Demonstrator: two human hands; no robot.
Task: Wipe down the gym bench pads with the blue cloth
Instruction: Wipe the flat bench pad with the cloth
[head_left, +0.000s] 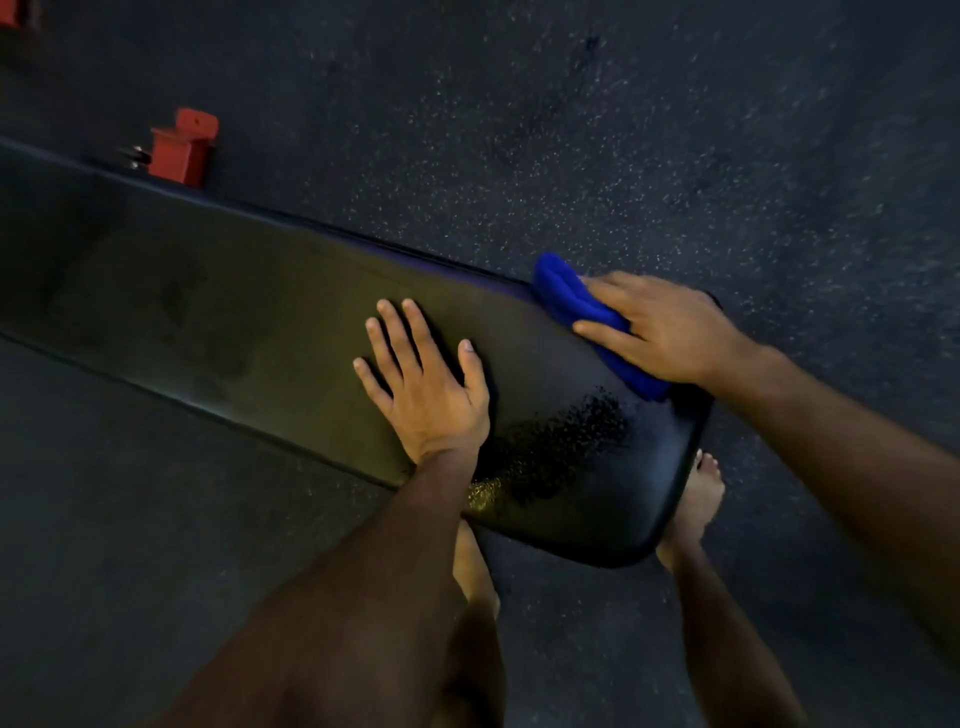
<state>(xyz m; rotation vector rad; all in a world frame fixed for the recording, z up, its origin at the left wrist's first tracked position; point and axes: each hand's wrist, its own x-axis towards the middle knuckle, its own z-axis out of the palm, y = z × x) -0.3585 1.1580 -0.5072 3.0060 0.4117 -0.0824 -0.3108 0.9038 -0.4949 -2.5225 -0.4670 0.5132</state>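
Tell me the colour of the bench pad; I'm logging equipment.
Black, with a wet speckled patch near its end; the bench pad shows in the head view, the only one.

No readable text, label, brand, number or sign anywhere in the view. Black pad (260, 312): plain surface, no print or tag visible. Blue cloth (576, 306): no tag or lettering showing. Red metal bracket (183, 148) at upper left: bare paint, no marking legible. Speckled floor (623, 130): flecks only, no writing.
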